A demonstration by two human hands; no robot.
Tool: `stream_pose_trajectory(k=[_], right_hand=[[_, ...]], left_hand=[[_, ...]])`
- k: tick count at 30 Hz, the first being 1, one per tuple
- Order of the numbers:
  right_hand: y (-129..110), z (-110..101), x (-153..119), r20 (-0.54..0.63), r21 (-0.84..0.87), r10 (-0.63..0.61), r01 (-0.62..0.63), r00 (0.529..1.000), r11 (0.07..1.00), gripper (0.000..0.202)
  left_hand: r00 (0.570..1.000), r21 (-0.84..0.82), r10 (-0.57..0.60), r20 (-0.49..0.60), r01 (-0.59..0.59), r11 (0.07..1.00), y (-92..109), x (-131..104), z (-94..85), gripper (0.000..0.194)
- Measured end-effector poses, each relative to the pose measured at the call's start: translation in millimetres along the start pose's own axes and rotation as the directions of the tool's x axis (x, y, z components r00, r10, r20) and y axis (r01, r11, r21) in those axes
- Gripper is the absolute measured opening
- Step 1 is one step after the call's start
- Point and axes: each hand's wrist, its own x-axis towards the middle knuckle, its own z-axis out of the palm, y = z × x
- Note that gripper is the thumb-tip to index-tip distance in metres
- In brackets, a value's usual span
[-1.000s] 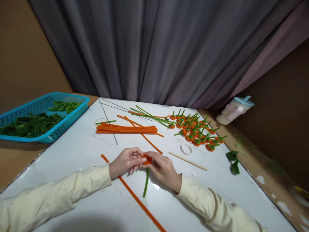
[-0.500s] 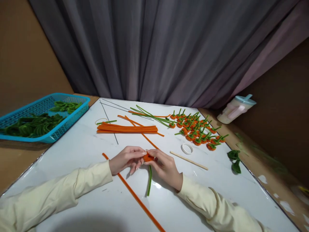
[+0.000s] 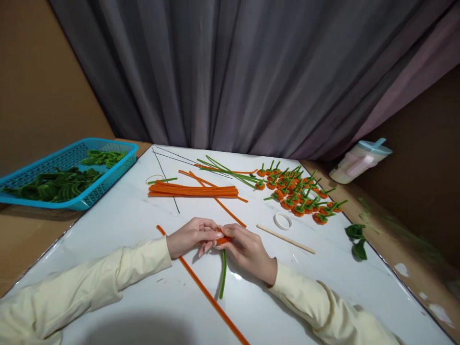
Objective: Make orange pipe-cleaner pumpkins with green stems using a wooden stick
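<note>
Between my two hands is a small orange pipe-cleaner pumpkin [image 3: 224, 239], mostly covered by the fingers. A green pipe-cleaner stem [image 3: 223, 275] hangs down below it toward the table. My left hand [image 3: 197, 236] pinches the orange piece from the left, thumb on top and the lower fingers loosely curled. From the right, my right hand [image 3: 247, 249] grips it with thumb and fingers closed. A long orange pipe cleaner [image 3: 204, 286] lies on the table, passing under my left wrist.
A bundle of orange pipe cleaners [image 3: 194, 191] lies ahead, near green pipe cleaners [image 3: 230, 171]. Several finished orange pumpkins [image 3: 298, 210] stand at the right, by a white ring [image 3: 283, 221], a wooden stick [image 3: 285, 238] and green leaves [image 3: 358, 242]. A blue basket [image 3: 86, 194] and a cup [image 3: 359, 162] flank the table.
The view has shifted slightly, so everything sits a little farther right. Both hands keep hold of the orange piece, with the left thumb now lying further over it.
</note>
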Motion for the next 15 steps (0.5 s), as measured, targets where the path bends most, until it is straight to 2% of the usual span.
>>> stream_pose_trajectory(k=[4,7,9,12,15], right_hand=[[-5.1,-8.9,7.5,0.076,0.103,0.141,-0.148,0.987,0.984,0.014],[-7.0,-10.2,11.4,0.112,0.217,0.327,-0.345,0.938,0.913,0.020],[-6.2,-8.1,12.9,0.119,0.321,0.446,-0.460,0.887,0.828,0.026],[-2.8,-5.3,14.6,0.209,0.508,0.582,-0.595,0.786,0.622,0.030],[-0.4,-6.6,16.5,0.350,0.589,0.617,-0.678,0.705,0.440,0.032]], left_hand=[[0.999,0.048,0.011,0.031,-0.013,0.999,2.1,-1.1,0.3,0.029],[0.999,0.071,0.029,0.025,-0.030,0.997,3.5,-1.7,0.7,0.027],[0.999,0.088,0.030,0.031,-0.033,0.996,4.0,-2.1,1.6,0.026],[0.999,0.108,0.022,0.035,-0.026,0.994,4.3,-2.5,3.0,0.028],[1.000,0.107,0.016,0.027,-0.019,0.994,4.4,-2.3,3.5,0.030]])
